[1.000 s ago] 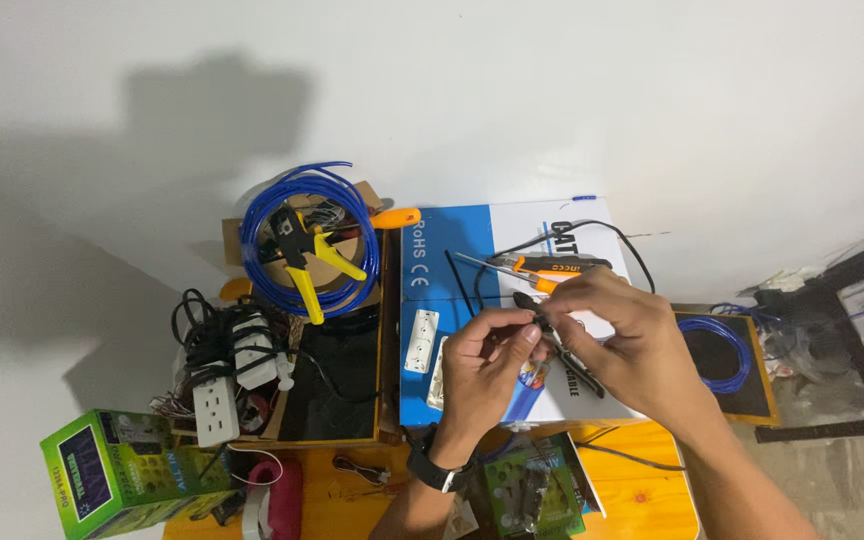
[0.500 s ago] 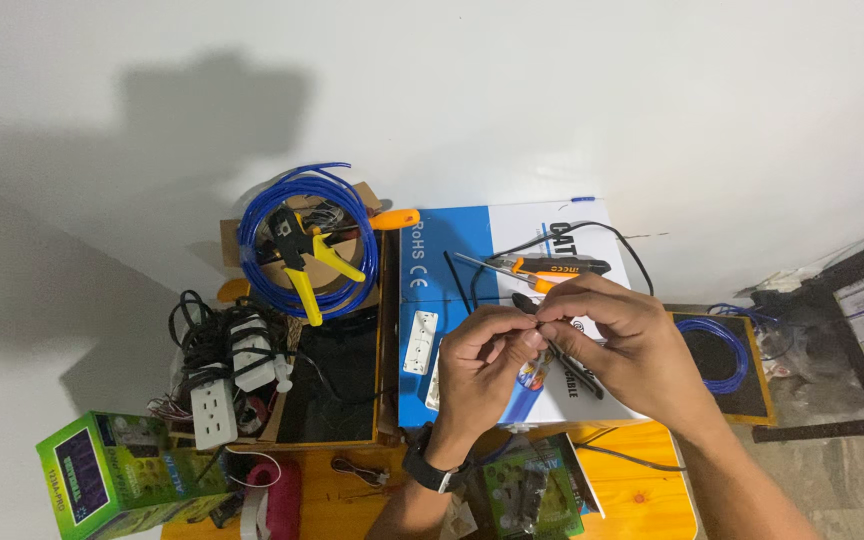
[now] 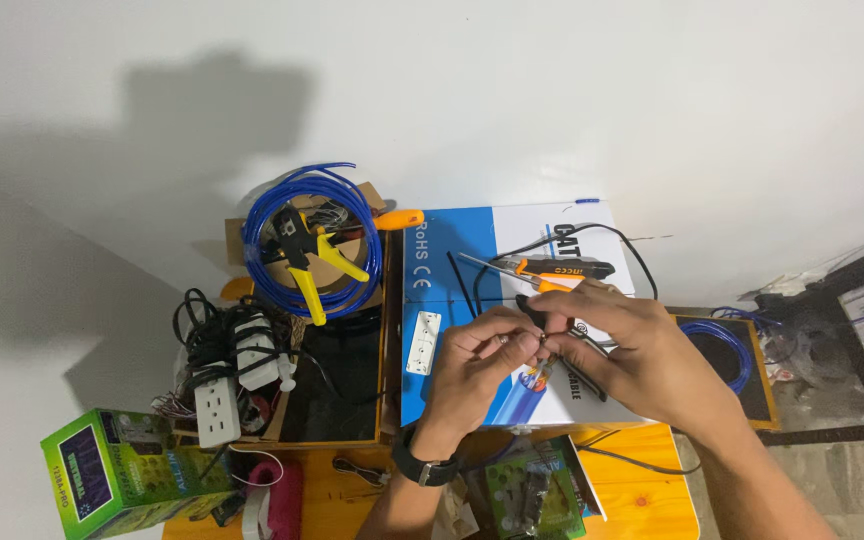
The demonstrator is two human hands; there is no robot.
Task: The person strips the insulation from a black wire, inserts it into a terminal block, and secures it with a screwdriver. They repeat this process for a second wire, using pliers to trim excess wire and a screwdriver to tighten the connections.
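Both hands pinch one small connector (image 3: 540,345) between fingertips — left hand (image 3: 477,365), right hand (image 3: 617,350). A loosened grip could drop it onto the blue-and-white box (image 3: 482,245) just below.

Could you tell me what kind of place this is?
Probably a small home bench for network or electrical wiring work. A coil of blue cable with yellow-handled crimping pliers lies by white power strips, and both hands, left hand and right hand, work a thin wire.
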